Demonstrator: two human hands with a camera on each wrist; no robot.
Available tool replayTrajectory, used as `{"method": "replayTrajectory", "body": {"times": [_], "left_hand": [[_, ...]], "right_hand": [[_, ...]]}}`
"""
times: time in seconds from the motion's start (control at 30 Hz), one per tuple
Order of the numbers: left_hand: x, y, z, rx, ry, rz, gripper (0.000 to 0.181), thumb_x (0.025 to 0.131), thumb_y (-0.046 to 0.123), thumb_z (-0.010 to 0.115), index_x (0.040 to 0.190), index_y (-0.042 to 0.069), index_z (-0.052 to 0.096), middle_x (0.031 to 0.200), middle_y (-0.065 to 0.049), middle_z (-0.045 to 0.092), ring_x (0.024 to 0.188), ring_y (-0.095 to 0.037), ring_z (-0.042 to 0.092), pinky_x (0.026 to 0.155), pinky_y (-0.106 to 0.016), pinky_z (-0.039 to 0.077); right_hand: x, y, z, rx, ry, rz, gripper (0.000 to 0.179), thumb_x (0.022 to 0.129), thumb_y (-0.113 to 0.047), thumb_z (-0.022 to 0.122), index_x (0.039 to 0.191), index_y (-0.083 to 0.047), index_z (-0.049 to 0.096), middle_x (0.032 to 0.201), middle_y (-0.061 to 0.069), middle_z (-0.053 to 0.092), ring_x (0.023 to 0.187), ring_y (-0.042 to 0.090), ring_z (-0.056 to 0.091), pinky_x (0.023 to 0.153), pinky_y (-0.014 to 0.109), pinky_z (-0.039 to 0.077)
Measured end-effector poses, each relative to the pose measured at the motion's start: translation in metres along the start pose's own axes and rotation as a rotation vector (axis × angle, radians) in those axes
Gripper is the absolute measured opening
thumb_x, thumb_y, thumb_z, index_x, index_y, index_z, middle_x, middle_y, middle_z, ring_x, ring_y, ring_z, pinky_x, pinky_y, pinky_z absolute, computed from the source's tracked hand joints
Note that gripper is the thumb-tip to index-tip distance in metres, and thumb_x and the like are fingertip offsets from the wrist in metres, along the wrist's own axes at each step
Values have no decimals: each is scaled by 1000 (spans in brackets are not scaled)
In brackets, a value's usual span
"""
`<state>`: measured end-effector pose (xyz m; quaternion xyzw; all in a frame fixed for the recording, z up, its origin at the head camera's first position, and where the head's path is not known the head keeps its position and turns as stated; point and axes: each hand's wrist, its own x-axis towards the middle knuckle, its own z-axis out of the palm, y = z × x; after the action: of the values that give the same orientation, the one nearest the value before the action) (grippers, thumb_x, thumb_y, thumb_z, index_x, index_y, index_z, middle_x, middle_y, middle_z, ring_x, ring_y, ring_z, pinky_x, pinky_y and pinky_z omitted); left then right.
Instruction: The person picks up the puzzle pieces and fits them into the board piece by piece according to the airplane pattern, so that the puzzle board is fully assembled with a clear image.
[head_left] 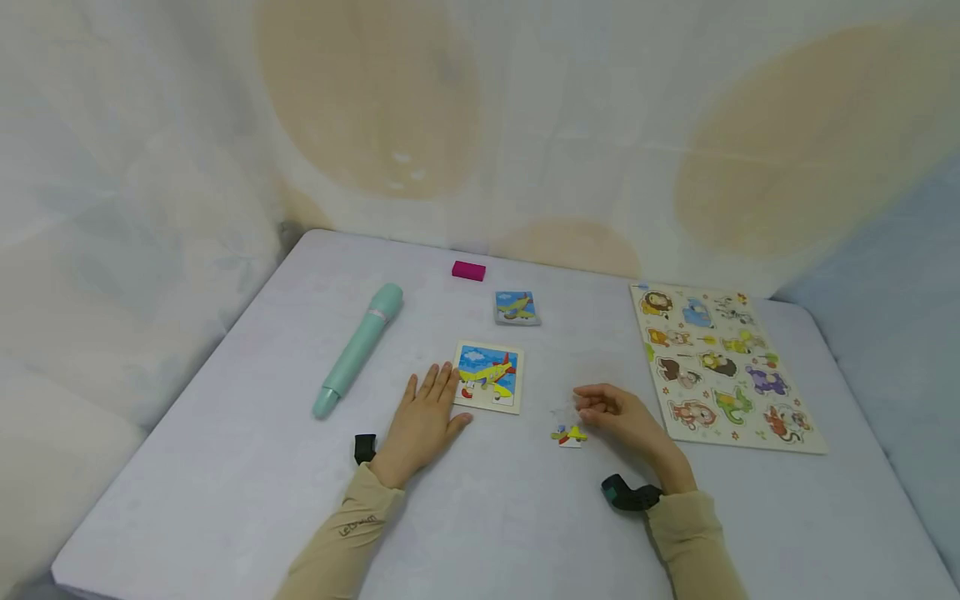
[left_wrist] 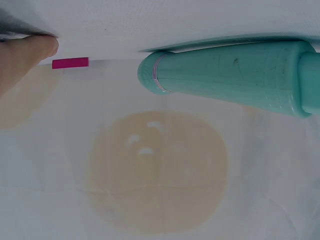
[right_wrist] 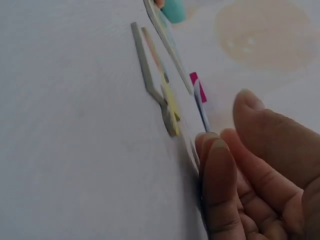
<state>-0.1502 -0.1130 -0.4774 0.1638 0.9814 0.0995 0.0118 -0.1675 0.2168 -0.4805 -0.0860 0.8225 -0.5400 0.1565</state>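
My left hand [head_left: 423, 421] lies flat with straight fingers, fingertips at the left edge of a small square puzzle board [head_left: 489, 407] with a yellow airplane picture. White gaps show in the lower part of that picture. My right hand [head_left: 618, 417] hovers low over the table with loosely bent fingers. In the right wrist view its thumb [right_wrist: 272, 132] stands apart from the fingers, with nothing pinched between. Just left of these fingertips lie loose puzzle pieces [head_left: 570, 437], yellow, red and white, seen nearly edge-on in the right wrist view.
Behind the board lies a small square with the same airplane picture [head_left: 516, 307], and beyond it a magenta block [head_left: 468, 271]. A mint-green tube [head_left: 360, 350] lies left of my left hand. A large animal puzzle board [head_left: 720, 367] lies on the right.
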Motion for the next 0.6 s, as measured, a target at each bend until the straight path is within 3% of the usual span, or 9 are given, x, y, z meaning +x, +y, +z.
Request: {"method": "replayTrajectory", "body": {"times": [0.13, 0.3, 0.4, 0.6], "left_hand": [[0, 1, -1, -4, 14, 6, 72, 98, 47, 50, 150, 2, 32, 158, -14, 29, 149, -32, 22, 121, -55, 15], [0, -1, 0, 7, 19, -1, 71, 97, 47, 51, 150, 2, 33, 158, -14, 29, 149, -31, 22, 121, -54, 15], [0, -1, 1, 3, 19, 9, 71, 98, 48, 50, 150, 2, 33, 158, -14, 28, 149, -32, 22, 121, -55, 15], [0, -1, 1, 3, 25, 14, 71, 98, 47, 50, 150, 2, 33, 158, -15, 29, 149, -32, 23, 121, -55, 16]], "right_hand": [[-18, 7, -4, -14, -11, -43, 50, 85, -6, 72, 131, 0, 56, 110, 19, 63, 85, 4, 56, 74, 16, 49], [-23, 2, 10, -128, 11, -100, 56, 76, -12, 82, 128, -8, 59, 106, 11, 67, 85, 10, 50, 69, 18, 44], [-23, -2, 18, -209, 32, -88, 46, 77, -12, 81, 120, -11, 64, 104, 5, 68, 90, 13, 52, 73, 18, 45], [-16, -10, 27, -262, 14, -56, 28, 82, -4, 74, 108, -13, 68, 109, 3, 66, 95, 16, 54, 80, 21, 47]]}}
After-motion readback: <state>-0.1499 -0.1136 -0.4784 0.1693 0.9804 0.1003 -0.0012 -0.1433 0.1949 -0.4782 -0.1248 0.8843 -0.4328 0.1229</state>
